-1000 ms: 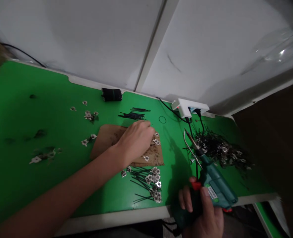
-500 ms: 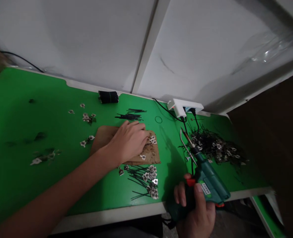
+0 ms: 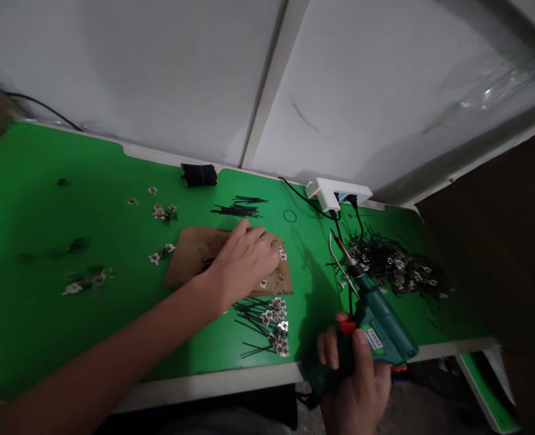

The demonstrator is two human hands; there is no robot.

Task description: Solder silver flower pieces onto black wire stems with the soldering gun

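Observation:
My right hand (image 3: 358, 374) is wrapped round the grip of a green soldering gun (image 3: 385, 320), a finger by its red trigger. Its tip and a thin curved feed tube point up and away over the table. My left hand (image 3: 249, 257) rests over a scorched brown board (image 3: 188, 251), fingers bent downward and close together. The fingertips are hidden, so what they hold cannot be seen. Small metal tabs (image 3: 282, 254) lie on the board beside this hand. Just in front of the board lie black wires with metal tabs at their ends (image 3: 276, 314).
Behind the board are loose black wires (image 3: 238, 210) and a tied wire bundle (image 3: 199, 175). Loose metal tabs (image 3: 161, 211) are scattered at left. A tangled heap of tabbed wires (image 3: 394, 263) lies at right, near a white power strip (image 3: 326, 194) with plugged-in cords.
My left hand has shifted slightly to the right over the board, now covering some tabs there. My right hand still holds the soldering gun in nearly the same place.

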